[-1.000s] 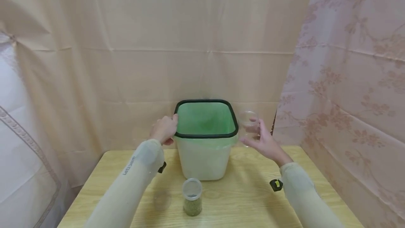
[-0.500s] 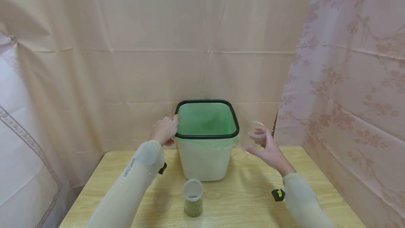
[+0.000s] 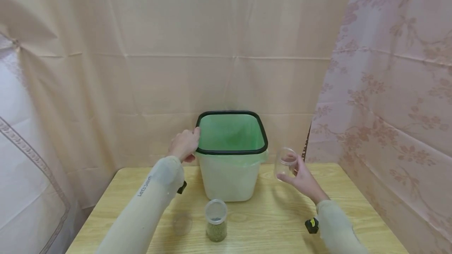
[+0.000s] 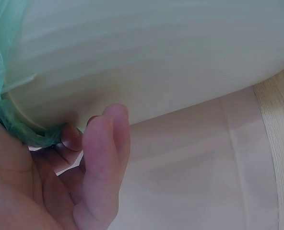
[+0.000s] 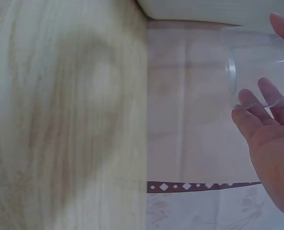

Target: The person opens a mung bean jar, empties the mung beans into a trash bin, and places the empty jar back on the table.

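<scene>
My left hand (image 3: 183,145) grips the left side of the black rim of a white bin (image 3: 227,179). A green bag (image 3: 243,160) lines the bin and folds over its edge; in the left wrist view the bunched bag (image 4: 24,132) lies within the curled fingers. To the right of the bin, my right hand (image 3: 301,177) holds a clear, see-through jar (image 3: 285,164) above the table, thumb on one side and fingers on the other. The right wrist view shows this jar (image 5: 254,62) with nothing visible inside. Its far end lies outside that view.
In front of the bin stands another clear jar (image 3: 216,224), partly filled with green bits. A faint clear disc (image 3: 182,223) lies left of it on the wooden table (image 3: 268,234). Beige curtains hang behind, with a floral curtain (image 3: 399,128) at the right.
My right hand has carried the clear jar down and slightly right, away from the bin's rim. The left hand keeps its place on the rim.
</scene>
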A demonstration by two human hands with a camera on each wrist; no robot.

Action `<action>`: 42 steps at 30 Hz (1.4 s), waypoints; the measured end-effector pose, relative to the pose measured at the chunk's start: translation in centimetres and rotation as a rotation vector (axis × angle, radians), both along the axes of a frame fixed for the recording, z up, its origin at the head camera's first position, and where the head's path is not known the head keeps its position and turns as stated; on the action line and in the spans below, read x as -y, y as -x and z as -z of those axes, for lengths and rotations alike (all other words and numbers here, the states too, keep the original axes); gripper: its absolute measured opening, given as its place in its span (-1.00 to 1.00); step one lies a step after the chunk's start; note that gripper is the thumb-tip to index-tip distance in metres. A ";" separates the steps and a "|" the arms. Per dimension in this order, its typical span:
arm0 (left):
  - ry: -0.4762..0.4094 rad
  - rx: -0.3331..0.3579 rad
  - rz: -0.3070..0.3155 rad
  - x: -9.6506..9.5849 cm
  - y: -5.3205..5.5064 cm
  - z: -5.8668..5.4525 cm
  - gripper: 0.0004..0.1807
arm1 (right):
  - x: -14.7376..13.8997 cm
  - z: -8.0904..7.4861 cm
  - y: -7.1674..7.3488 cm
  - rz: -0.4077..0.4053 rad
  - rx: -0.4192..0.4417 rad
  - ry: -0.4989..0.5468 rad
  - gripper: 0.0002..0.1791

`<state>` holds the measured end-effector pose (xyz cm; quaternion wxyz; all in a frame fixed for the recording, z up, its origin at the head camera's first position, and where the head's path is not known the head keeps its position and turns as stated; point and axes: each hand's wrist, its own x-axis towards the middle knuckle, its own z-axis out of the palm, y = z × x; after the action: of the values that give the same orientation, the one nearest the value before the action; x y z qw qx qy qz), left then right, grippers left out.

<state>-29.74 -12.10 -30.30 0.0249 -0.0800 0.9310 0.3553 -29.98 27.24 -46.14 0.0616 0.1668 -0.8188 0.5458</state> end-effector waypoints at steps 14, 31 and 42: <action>-0.017 0.023 -0.001 0.2 0.3 0.2 -0.30 | 0.1 2.1 -0.5 0.001 0.062 -0.011 0.00; -0.011 0.009 0.011 0.2 0.1 0.0 -0.31 | 0.1 2.8 -0.4 0.039 0.133 -0.040 -0.04; -0.012 0.012 0.006 0.2 0.1 -0.1 -0.33 | -0.4 3.2 -0.7 0.039 0.142 -0.040 -0.07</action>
<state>-29.82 -12.27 -30.17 0.0321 -0.0792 0.9290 0.3601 -29.24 27.64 -49.38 0.0105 0.1128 -0.8349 0.5387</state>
